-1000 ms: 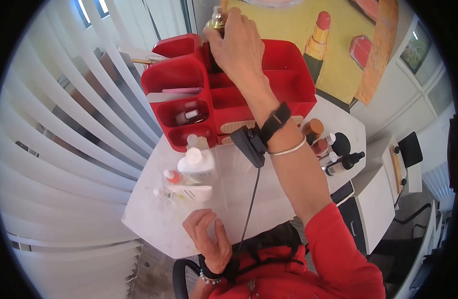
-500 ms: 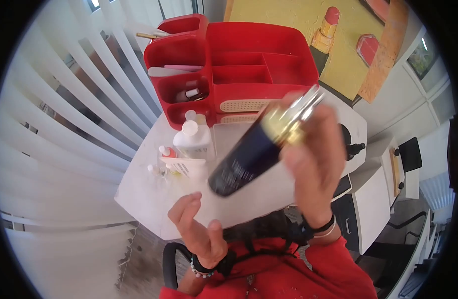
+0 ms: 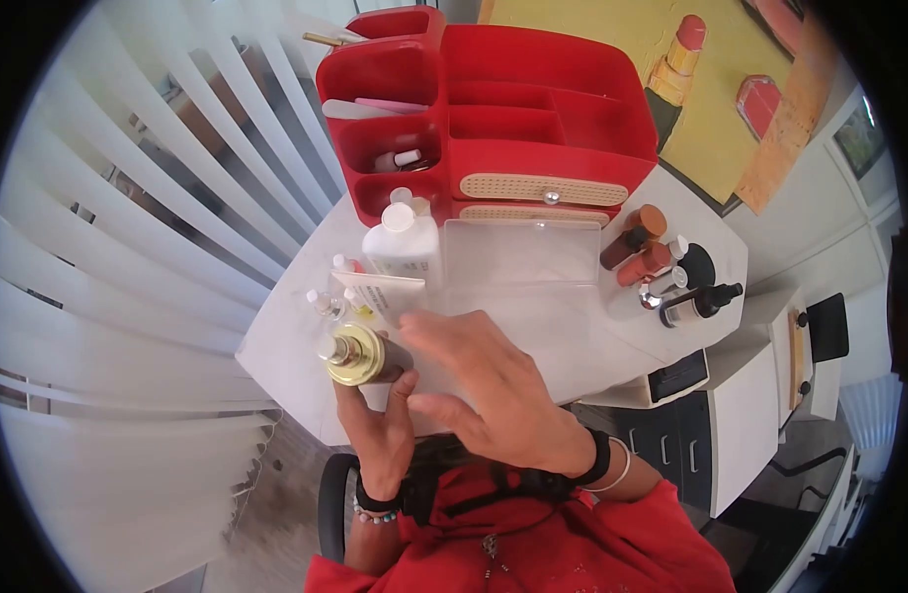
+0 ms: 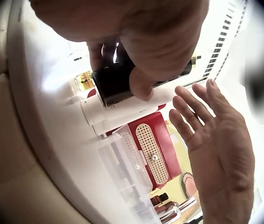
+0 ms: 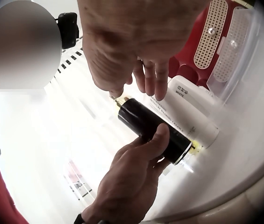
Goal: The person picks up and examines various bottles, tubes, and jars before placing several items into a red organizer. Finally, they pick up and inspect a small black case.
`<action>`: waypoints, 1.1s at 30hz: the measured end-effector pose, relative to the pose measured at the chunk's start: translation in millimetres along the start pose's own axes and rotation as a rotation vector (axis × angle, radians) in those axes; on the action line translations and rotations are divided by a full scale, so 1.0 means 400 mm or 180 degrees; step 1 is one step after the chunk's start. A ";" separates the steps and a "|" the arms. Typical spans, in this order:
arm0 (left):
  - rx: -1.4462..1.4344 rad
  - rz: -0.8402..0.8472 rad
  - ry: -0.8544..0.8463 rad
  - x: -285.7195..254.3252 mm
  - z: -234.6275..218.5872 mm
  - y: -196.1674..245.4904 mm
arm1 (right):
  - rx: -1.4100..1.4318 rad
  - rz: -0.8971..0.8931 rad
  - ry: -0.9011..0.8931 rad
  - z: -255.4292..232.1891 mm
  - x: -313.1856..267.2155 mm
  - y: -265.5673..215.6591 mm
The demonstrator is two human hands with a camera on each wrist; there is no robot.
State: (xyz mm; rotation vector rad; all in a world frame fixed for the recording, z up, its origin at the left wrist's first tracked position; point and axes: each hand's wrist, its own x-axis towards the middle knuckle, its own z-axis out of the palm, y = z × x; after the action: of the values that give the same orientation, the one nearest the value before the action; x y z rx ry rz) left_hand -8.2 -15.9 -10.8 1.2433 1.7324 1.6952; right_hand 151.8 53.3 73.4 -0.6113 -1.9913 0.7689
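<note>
A dark bottle (image 3: 390,360) with a gold collar and a clear-topped pump is gripped by my left hand (image 3: 376,437), over the table's front left. In the right wrist view the dark bottle (image 5: 146,126) lies tilted across the left fingers, its thumb along the side. My right hand (image 3: 508,395) is beside it with fingers extended and nothing in its grasp. The left wrist view shows that right hand (image 4: 221,140) palm up front, fingers spread and apart from the bottle. Behind the bottle stand a white tube (image 3: 383,293) and a white bottle (image 3: 405,249).
A red organizer (image 3: 533,156) with drawers fills the back of the white table (image 3: 533,336). In front of it sits a clear tray (image 3: 521,259). Small vials (image 3: 326,304) stand at left; brown bottles (image 3: 634,239) and a black spray bottle (image 3: 696,306) at right.
My right hand took the dark bottle out from the organizer's back and brought it down to the front. My left hand now grips it, and the right hand has let go.
</note>
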 end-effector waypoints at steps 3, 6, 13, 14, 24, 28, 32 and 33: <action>0.0246 0.0096 -0.0032 0.017 -0.003 -0.002 | -0.0191 -0.0114 0.0062 -0.016 -0.011 0.029; 0.0203 -0.0254 -0.0197 0.017 0.005 0.007 | -0.0198 0.0022 0.0092 -0.029 -0.025 0.033; 0.0111 -0.0443 -0.0264 0.018 0.017 -0.013 | -0.0454 -0.0133 0.0261 -0.047 -0.037 0.044; 0.0176 -0.0314 -0.0252 0.018 0.013 -0.021 | -0.0427 -0.0126 0.0250 -0.051 -0.039 0.041; 0.1025 0.1480 0.0697 -0.128 -0.076 -0.035 | -0.1239 0.0543 0.1534 -0.210 -0.219 -0.003; 0.0825 0.1563 0.0503 -0.169 -0.110 -0.009 | -0.1443 0.1130 0.2254 -0.277 -0.339 -0.020; 0.0732 0.1481 0.0517 -0.155 -0.063 0.028 | -0.1969 0.1676 0.3142 -0.365 -0.449 -0.008; 0.0687 0.1423 0.0552 -0.162 -0.047 0.041 | -0.2388 0.1840 0.3117 -0.394 -0.486 0.002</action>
State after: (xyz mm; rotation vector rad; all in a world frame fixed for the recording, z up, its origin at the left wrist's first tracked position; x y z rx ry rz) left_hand 15.2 -81.3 -10.8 1.7310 1.8800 1.9464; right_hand 382.6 -32.9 28.8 -1.6656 -1.1041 -0.0725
